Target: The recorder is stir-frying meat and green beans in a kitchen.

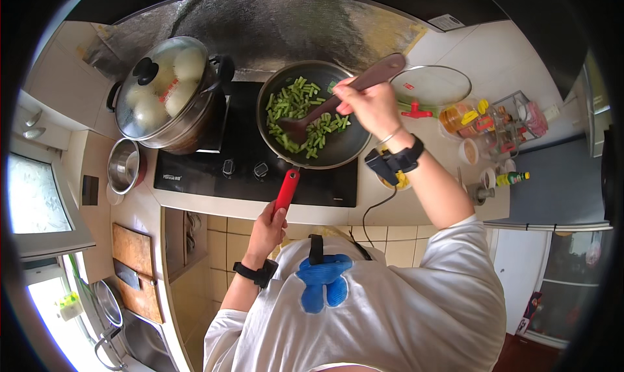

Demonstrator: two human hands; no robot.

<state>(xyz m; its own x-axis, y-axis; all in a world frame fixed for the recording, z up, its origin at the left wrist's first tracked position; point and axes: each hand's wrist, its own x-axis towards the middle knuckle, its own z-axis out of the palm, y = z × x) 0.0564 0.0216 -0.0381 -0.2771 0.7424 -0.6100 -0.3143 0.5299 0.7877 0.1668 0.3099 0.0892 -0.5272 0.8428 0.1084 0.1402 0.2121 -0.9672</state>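
Note:
A dark frying pan (341,150) rests on the right part of the black gas hob. My left hand (268,229) grips its red handle (286,191), which points towards me. Chopped green beans (292,101) lie in the pan, mostly in its left half and middle. My right hand (373,103) is closed around a brown spatula (319,113) above the pan; the tool's broad end is down among the beans and its handle end sticks up to the right. The burner under the pan is hidden.
Left of the pan stands a steamer pot with a glass lid (131,101). A glass lid with a red knob (429,84) leans at the right, near an oil bottle (453,116). A bowl of yellow food (402,181) sits behind my right wrist. A cleaver (127,274) lies on a cutting board (134,245).

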